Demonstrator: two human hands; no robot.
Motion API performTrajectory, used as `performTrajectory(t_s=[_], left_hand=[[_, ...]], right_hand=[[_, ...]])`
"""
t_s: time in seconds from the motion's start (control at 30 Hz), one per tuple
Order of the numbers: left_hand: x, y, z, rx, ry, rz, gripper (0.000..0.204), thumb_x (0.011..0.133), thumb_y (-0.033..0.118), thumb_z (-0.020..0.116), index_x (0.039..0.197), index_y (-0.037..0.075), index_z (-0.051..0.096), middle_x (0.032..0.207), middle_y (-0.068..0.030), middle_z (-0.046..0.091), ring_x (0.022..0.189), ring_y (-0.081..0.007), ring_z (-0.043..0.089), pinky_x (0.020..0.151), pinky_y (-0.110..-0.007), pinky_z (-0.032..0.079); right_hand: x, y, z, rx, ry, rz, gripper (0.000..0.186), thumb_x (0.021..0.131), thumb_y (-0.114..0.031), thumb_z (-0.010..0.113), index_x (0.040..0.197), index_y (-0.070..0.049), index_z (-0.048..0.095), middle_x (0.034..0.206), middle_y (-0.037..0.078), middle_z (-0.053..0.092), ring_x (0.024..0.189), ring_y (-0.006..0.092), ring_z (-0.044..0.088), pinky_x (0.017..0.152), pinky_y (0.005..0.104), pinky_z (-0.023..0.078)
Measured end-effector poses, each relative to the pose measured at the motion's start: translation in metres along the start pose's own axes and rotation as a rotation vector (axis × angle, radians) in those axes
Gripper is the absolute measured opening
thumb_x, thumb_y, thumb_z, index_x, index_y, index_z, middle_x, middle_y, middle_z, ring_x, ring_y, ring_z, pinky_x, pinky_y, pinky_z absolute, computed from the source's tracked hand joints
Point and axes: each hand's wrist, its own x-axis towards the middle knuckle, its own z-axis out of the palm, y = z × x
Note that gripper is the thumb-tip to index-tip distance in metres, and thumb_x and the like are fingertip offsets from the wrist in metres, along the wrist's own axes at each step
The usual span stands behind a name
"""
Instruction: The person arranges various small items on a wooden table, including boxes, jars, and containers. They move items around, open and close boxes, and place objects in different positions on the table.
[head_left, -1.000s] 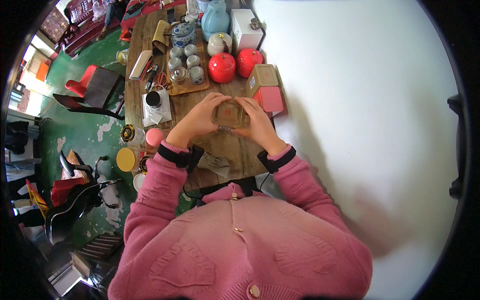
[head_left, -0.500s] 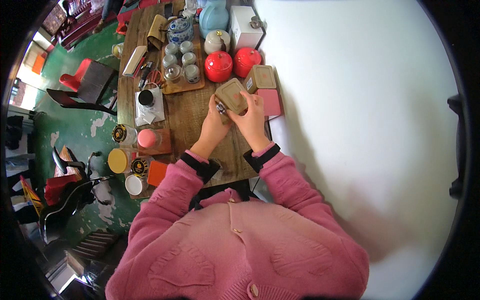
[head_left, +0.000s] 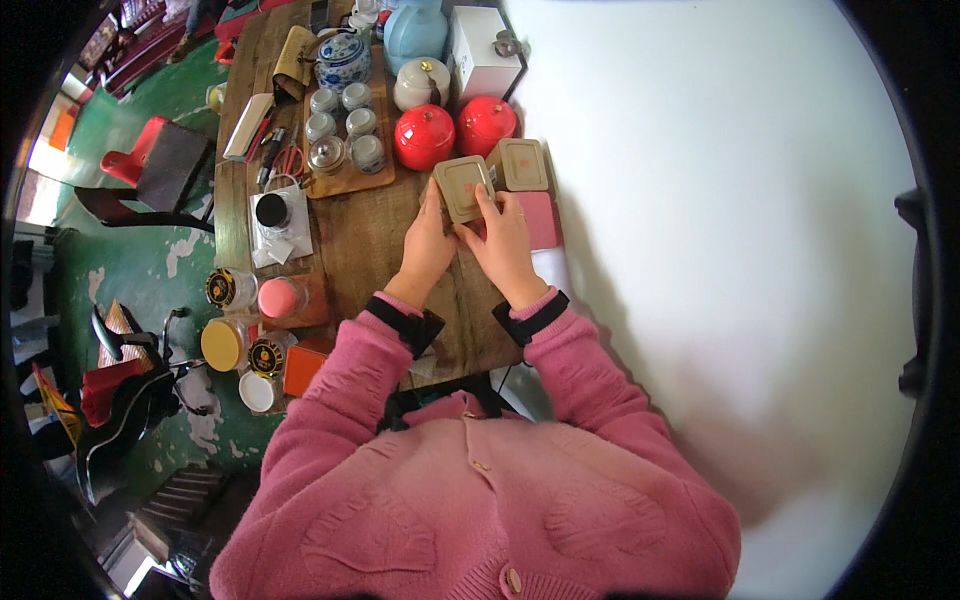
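Observation:
Between my two hands is a tan tin point(head_left: 464, 190) with a rounded-corner lid facing up. My left hand point(head_left: 428, 245) is closed along its left side, fingers pointing away from me. My right hand point(head_left: 505, 248) grips the near right corner, with the thumb low and a finger on the lid's edge. Whether the tin touches the table cannot be made out. Just right of it stands a second tan tin point(head_left: 524, 165), and a pink box point(head_left: 541, 219) lies nearer to me. Two red lidded jars point(head_left: 424, 138) stand just beyond.
A wooden tray point(head_left: 351, 183) carries several small cups and a blue-and-white teapot point(head_left: 342, 60). Lidded jars point(head_left: 224, 344) crowd the table's left side near an orange box point(head_left: 306, 368). A black-lidded jar point(head_left: 272, 210) stands farther back. The white wall point(head_left: 720, 250) borders the right.
The tin has been turned, so its lid sits straighter. A shiny metal piece by my left fingers is now out of sight. The view has shifted slightly.

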Motion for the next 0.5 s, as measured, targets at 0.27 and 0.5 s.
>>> performTrajectory(t_s=[0.27, 0.5], left_hand=[[0.031, -0.001, 0.009, -0.066, -0.041, -0.029, 0.093, 0.079, -0.002, 0.064, 0.158, 0.004, 0.015, 0.138, -0.0281, 0.054, 0.115, -0.0439, 0.061, 0.09, -0.046, 0.052], [0.051, -0.011, 0.017, -0.097, -0.032, 0.03, 0.094, 0.08, -0.002, 0.064, 0.16, 0.007, 0.015, 0.141, -0.0257, 0.052, 0.117, -0.0434, 0.06, 0.091, -0.045, 0.052]], right_hand=[[0.029, 0.013, 0.004, -0.146, 0.07, -0.096, 0.065, 0.081, -0.024, 0.079, 0.137, -0.004, 0.054, 0.141, 0.023, 0.048, 0.135, 0.0418, 0.041, 0.111, 0.0511, 0.035], [0.04, 0.027, 0.015, -0.202, 0.041, -0.075, 0.059, 0.089, -0.034, 0.07, 0.141, -0.011, 0.054, 0.147, 0.023, 0.045, 0.142, 0.0409, 0.035, 0.117, 0.0569, 0.024]])
